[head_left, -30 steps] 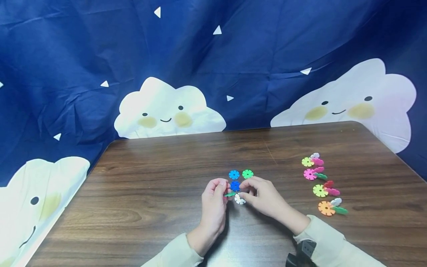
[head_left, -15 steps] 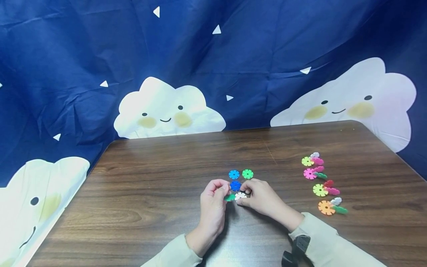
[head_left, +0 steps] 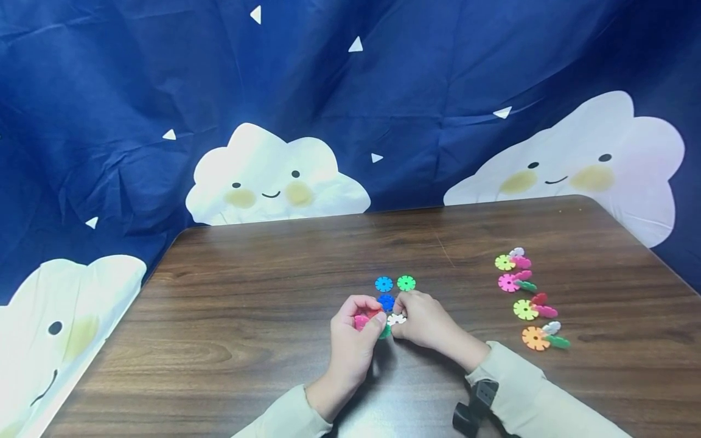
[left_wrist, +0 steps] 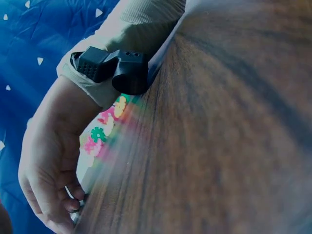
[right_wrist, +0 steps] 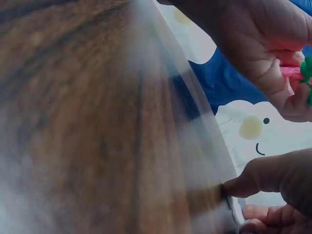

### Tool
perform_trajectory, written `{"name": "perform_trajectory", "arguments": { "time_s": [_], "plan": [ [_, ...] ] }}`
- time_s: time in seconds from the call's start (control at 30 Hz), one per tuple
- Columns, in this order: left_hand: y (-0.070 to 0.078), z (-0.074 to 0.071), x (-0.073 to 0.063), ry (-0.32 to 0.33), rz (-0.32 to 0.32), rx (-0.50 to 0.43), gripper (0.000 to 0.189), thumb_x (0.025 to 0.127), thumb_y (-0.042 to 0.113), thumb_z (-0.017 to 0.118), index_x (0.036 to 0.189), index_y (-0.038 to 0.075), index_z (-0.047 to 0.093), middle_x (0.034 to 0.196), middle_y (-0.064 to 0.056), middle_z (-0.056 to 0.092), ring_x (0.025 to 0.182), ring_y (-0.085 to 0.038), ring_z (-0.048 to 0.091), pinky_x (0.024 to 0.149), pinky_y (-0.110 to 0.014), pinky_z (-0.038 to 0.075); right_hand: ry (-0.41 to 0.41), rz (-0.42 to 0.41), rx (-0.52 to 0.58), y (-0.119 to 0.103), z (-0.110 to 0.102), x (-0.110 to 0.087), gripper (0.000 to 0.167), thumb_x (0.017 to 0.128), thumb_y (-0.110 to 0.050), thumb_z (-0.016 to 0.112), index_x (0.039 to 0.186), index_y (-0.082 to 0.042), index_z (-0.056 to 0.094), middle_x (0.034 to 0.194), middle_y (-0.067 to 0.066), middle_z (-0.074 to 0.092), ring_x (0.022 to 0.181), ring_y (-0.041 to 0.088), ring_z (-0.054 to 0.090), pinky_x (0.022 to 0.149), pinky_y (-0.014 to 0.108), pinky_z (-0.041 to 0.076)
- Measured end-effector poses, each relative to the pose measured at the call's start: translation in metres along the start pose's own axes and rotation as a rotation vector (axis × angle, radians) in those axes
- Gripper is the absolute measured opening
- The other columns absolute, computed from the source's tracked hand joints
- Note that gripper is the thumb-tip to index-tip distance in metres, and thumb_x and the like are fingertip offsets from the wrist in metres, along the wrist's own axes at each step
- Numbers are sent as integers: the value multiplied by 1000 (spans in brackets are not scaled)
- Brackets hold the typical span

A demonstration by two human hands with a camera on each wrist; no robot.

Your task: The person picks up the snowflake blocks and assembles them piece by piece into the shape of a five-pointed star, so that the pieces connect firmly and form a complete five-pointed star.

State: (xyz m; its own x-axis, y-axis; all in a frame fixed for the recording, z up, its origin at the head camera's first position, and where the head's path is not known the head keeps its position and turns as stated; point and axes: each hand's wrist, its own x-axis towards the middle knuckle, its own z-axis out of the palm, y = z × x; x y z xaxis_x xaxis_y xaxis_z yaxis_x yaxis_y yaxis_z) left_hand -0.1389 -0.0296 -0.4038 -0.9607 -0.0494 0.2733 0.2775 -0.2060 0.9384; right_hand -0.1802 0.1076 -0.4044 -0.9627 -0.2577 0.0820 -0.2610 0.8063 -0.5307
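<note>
My left hand [head_left: 353, 347] pinches a small cluster of interlocking notched discs, with a pink disc [head_left: 360, 322], a red disc [head_left: 375, 312] and a green disc [head_left: 385, 331] showing between thumb and fingers. In the right wrist view the pink and green discs [right_wrist: 306, 70] stand well above the tabletop. My right hand [head_left: 427, 322] has thumb and fingertips around the edge of a white notched disc [head_left: 397, 319] low at the table, its right side hidden by the fingers. A dark blue disc [head_left: 386, 302] lies just beyond, between both hands' fingertips.
A lighter blue disc [head_left: 384, 283] and a bright green disc [head_left: 406, 283] lie flat farther back on the wooden table [head_left: 246, 328]. At right stands a column of several joined disc clusters, the nearest with an orange disc [head_left: 535, 338]. A cloud-print curtain [head_left: 416, 73] hangs behind.
My left hand has turned the cluster, so its pink and red discs now show and the green one sits lower. My right fingers have closed in around the white disc, which has shifted slightly right.
</note>
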Motion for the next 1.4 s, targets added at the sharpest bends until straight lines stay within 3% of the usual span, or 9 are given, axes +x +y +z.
{"name": "perform_trajectory", "arguments": {
  "time_s": [0.17,0.37,0.5,0.63,0.83,1.0,1.4],
  "plan": [
    [-2,-2,-1,-15,23,14,13,77,-10,58,89,-10,53,77,0,57,66,-4,54,56,-12,47,19,-28,22,0,0,-2,32,57,-14,75,75,-13,49,75,0,49,67,17,47,57,29,40],
    [-3,-4,-1,-33,61,67,16,75,-10,61,90,-6,55,78,-3,56,64,-4,53,54,-12,46,66,-68,127,1,2,-7,28,70,-6,74,85,-13,51,61,-4,47,56,12,43,50,25,36],
    [-5,-6,0,-44,82,85,17,75,-9,62,90,-5,55,79,-7,57,65,-4,54,55,-13,47,184,-105,190,1,1,-11,19,77,-3,71,89,-13,59,62,-7,53,57,5,46,54,22,40],
    [-6,-7,0,-55,101,90,19,75,-9,63,91,-4,54,79,-11,57,65,-4,55,56,-14,47,317,-184,340,0,-2,-16,14,81,0,66,89,-10,60,64,-7,60,57,1,52,54,20,46],
    [-5,-7,-1,-67,159,126,21,74,-9,64,91,-3,54,83,-20,56,66,-4,55,55,-14,48,403,-353,526,-2,-4,-24,12,85,7,59,90,-4,54,70,0,65,61,3,59,55,20,53],
    [-6,-7,-2,-69,214,162,22,73,-10,65,90,-1,55,89,-16,55,66,-3,54,54,-15,49,454,-459,567,-4,-4,-30,18,81,13,59,90,-2,53,69,2,65,61,4,60,55,18,52],
    [-7,-8,-2,-73,228,150,23,72,-11,65,90,-1,55,91,-16,54,69,-4,56,57,-16,51,469,-591,588,-3,-3,-30,27,75,21,58,91,0,53,68,7,63,60,9,61,53,17,52]
  ]
}}
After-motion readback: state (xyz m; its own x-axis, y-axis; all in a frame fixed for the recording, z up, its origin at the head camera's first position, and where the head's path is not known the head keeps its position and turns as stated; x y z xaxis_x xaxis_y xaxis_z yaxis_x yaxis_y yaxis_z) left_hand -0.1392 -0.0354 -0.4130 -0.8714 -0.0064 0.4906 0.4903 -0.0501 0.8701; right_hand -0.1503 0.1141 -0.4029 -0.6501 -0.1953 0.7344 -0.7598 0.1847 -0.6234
